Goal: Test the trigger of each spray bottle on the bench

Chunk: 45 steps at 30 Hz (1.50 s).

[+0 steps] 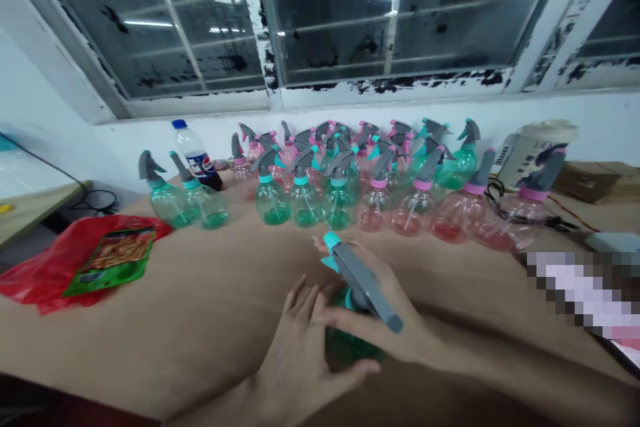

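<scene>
Near the table's front edge, a green spray bottle [345, 345] with a grey and turquoise trigger head [367, 287] is between my two hands. My right hand [395, 310] is closed around its neck, just under the trigger head, with the thumb across the near side. Around the round body curves my left hand [300, 347], its thumb on the near side and its fingers partly spread on the left. The palms and the trigger head hide much of the bottle. Its nozzle points away from me, slightly left.
Several green spray bottles [306, 203] and pink-collared ones [413, 210] stand in rows before the wall. At left lie a red plastic bag [45, 260] and a snack packet [117, 257]. A cola bottle [200, 157] stands behind. Right: a paper bag [533, 153] and cardboard box [583, 180].
</scene>
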Available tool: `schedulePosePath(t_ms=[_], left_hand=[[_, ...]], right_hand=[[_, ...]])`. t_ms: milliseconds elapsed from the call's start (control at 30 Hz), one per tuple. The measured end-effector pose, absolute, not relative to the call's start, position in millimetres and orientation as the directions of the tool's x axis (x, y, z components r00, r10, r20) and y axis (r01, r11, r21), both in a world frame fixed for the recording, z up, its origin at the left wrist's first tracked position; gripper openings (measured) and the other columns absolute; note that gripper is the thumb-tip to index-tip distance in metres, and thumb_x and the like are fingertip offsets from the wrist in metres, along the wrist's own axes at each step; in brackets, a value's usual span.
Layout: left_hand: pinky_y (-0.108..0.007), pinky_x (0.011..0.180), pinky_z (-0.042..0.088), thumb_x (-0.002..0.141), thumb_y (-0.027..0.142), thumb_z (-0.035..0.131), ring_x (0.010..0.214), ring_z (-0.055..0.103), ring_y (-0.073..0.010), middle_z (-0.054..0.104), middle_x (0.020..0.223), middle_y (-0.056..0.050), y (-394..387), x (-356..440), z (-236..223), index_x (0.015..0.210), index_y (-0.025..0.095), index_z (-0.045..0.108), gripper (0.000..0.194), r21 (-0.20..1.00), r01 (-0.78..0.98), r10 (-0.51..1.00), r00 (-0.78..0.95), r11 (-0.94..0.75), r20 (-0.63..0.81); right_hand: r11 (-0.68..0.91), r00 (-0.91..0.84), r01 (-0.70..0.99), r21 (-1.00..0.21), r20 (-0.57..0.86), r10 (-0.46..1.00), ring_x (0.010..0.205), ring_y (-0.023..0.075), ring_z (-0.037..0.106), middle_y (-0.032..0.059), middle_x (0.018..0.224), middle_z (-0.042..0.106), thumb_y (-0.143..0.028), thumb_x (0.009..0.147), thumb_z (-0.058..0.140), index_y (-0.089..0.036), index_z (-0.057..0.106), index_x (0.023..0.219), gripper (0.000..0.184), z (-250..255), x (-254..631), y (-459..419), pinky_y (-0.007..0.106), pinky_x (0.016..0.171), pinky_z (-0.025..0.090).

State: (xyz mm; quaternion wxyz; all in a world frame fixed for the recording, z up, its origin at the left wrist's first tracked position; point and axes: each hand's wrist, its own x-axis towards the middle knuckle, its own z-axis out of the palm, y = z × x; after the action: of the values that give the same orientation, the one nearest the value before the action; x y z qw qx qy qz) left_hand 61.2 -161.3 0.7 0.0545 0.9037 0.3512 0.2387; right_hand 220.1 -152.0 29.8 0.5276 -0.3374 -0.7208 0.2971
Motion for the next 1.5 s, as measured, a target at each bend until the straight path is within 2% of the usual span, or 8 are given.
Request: schedulePosePath(t_ms=[200, 333, 467, 600, 867, 1033, 1333, 1500], left_hand=[[-0.047, 0.087, 0.050, 0.080, 0.054, 0.059, 0.097, 0.060, -0.0292, 0.061, 0.104, -0.007, -155, 0, 1, 0.117, 0.025, 0.051, 0.048, 0.269, 0.720, 0.738, 0.479, -0.640, 0.474], [-0.041, 0.076, 0.055, 0.080, 0.057, 0.055, 0.099, 0.059, -0.0286, 0.054, 0.113, -0.009, -125, -48, 0, 0.122, 0.026, 0.048, 0.054, 0.434, 0.772, 0.841, 0.231, -0.464, 0.489], [-0.035, 0.063, 0.056, 0.069, 0.057, 0.065, 0.093, 0.061, -0.0273, 0.053, 0.101, -0.008, -78, -85, 0, 0.114, 0.021, 0.053, 0.059, 0.572, 0.777, 0.912, 0.007, -0.264, 0.411], [-0.034, 0.067, 0.056, 0.072, 0.048, 0.065, 0.104, 0.060, -0.0271, 0.057, 0.113, -0.010, -34, -105, -3, 0.117, 0.021, 0.043, 0.057, 0.668, 0.691, 0.900, -0.057, -0.278, 0.433], [-0.052, 0.090, 0.042, 0.072, 0.046, 0.071, 0.107, 0.055, -0.0390, 0.061, 0.106, -0.014, -7, -100, 25, 0.103, 0.020, 0.058, 0.043, 0.349, 0.931, 0.877, -0.078, -0.106, 0.475], [-0.050, 0.088, 0.043, 0.080, 0.057, 0.058, 0.109, 0.053, -0.0396, 0.057, 0.109, -0.016, -2, -90, 41, 0.123, 0.021, 0.055, 0.057, 0.130, 0.992, 0.911, -0.051, -0.003, 0.408], [-0.046, 0.073, 0.049, 0.079, 0.067, 0.051, 0.094, 0.063, -0.0391, 0.067, 0.102, -0.016, 19, -91, 49, 0.139, 0.026, 0.040, 0.074, 0.129, 0.988, 0.965, -0.112, 0.083, 0.236], [-0.043, 0.076, 0.049, 0.080, 0.065, 0.051, 0.099, 0.062, -0.0370, 0.067, 0.110, -0.012, 22, -90, 51, 0.140, 0.030, 0.037, 0.071, 0.128, 0.987, 0.971, -0.120, 0.095, 0.208]], right_hand=[[0.565, -0.424, 0.271, -0.779, 0.430, 0.797, 0.137, 0.0299, 0.029, 0.0110, 0.150, 0.032, -0.047, 0.059, 0.079, -0.027, 0.027, 0.143, 0.100, 36, 188, -133, 0.054, 0.108, 0.030], [0.465, -0.403, 0.352, -0.812, 0.317, 0.859, 0.136, 0.0292, 0.030, 0.0093, 0.150, 0.032, -0.055, 0.065, 0.072, -0.027, 0.029, 0.142, 0.092, 40, 175, -120, 0.052, 0.107, 0.032], [0.392, -0.320, 0.371, -0.842, 0.280, 0.905, 0.095, 0.0237, 0.066, 0.0118, 0.125, 0.060, -0.054, 0.076, 0.063, -0.023, 0.049, 0.126, 0.060, 36, 163, -90, 0.042, 0.084, 0.052], [0.376, -0.275, 0.521, -0.767, 0.266, 0.924, 0.064, 0.0184, 0.068, 0.0103, 0.096, 0.071, -0.046, 0.081, 0.059, -0.016, 0.057, 0.118, 0.048, 38, 150, -52, 0.036, 0.073, 0.053], [0.313, -0.202, 0.567, -0.762, 0.240, 0.949, 0.044, 0.0159, 0.062, 0.0125, 0.085, 0.071, -0.040, 0.083, 0.057, -0.006, 0.037, 0.138, 0.068, 48, 119, 4, 0.035, 0.062, 0.054], [0.262, -0.178, 0.547, -0.795, 0.195, 0.964, 0.049, 0.0188, 0.065, 0.0129, 0.079, 0.071, -0.038, 0.083, 0.059, -0.003, 0.020, 0.145, 0.082, 44, 108, 22, 0.030, 0.047, 0.053], [0.185, -0.132, 0.512, -0.839, 0.136, 0.982, 0.055, 0.0178, 0.068, 0.0124, 0.085, 0.072, -0.034, 0.086, 0.061, -0.007, 0.015, 0.146, 0.080, 55, 97, 31, 0.023, 0.040, 0.051], [0.163, -0.124, 0.553, -0.817, 0.113, 0.986, 0.054, 0.0208, 0.068, 0.0131, 0.076, 0.072, -0.044, 0.085, 0.058, -0.005, 0.036, 0.136, 0.068, 56, 96, 39, 0.026, 0.041, 0.052]])
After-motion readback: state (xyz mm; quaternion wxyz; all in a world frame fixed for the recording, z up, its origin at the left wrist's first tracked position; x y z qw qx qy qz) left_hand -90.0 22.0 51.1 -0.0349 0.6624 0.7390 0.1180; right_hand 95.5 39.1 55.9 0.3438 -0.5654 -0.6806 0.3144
